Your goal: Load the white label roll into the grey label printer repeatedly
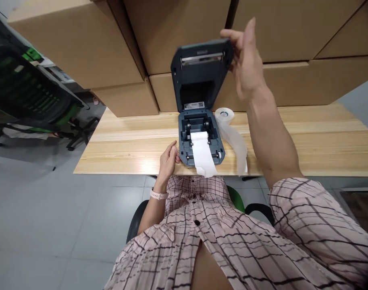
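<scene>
A dark grey label printer [202, 137] sits on the wooden table [292, 145], its lid [200, 72] swung up and open. A white paper strip [202, 155] runs out of the printer bay over the table's front edge. My right hand [247, 60] grips the lid's upper right corner, fingers curled on it. My left hand [169, 159] rests against the printer's left front side, fingers bent and touching the casing. A second white paper roll [224, 114] lies just right of the printer, its loose tail [236, 145] trailing toward the table edge.
Large cardboard boxes [292, 48] are stacked along the back of the table behind the printer. A black and green office chair [29, 92] stands on the grey tiled floor to the left. I sit on a chair [236, 199] with a green seat.
</scene>
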`<state>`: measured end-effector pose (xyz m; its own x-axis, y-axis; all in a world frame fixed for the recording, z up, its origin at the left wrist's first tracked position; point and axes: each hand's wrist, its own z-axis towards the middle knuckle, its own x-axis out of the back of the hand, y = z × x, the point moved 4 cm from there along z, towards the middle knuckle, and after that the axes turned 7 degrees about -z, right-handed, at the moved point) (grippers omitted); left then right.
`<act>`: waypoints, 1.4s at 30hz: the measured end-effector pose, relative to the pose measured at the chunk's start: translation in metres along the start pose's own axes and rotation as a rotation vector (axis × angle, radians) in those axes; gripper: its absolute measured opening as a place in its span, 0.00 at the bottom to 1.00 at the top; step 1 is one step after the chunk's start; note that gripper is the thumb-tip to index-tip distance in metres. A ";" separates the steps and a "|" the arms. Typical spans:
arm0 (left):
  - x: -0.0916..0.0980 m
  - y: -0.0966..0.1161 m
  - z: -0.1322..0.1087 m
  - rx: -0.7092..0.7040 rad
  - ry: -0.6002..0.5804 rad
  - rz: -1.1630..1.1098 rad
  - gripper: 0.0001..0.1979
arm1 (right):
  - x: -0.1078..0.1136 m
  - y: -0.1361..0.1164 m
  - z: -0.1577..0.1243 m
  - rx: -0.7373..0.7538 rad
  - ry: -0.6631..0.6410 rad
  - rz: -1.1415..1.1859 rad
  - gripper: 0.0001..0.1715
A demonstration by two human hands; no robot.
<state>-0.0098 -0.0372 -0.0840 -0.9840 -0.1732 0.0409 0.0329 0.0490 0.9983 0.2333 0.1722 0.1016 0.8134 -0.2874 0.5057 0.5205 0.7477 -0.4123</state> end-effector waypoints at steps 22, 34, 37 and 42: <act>-0.046 0.056 -0.013 -0.288 -0.072 -0.049 0.45 | -0.005 -0.107 -0.198 -0.140 -0.286 -0.041 0.29; -0.038 0.051 -0.027 -0.275 0.087 0.178 0.54 | -0.001 -0.111 -0.200 -0.148 -0.283 -0.013 0.36; -0.038 0.052 -0.027 -0.247 0.027 0.156 0.56 | 0.000 -0.109 -0.202 -0.164 -0.275 -0.010 0.37; -0.037 0.054 -0.019 -0.229 -0.062 0.148 0.54 | -0.002 -0.109 -0.204 -0.176 -0.268 -0.015 0.37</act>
<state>0.0320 -0.0472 -0.0308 -0.9742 -0.1200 0.1914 0.2088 -0.1552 0.9656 0.2277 -0.0303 -0.0090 0.7201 -0.1124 0.6847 0.5879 0.6230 -0.5160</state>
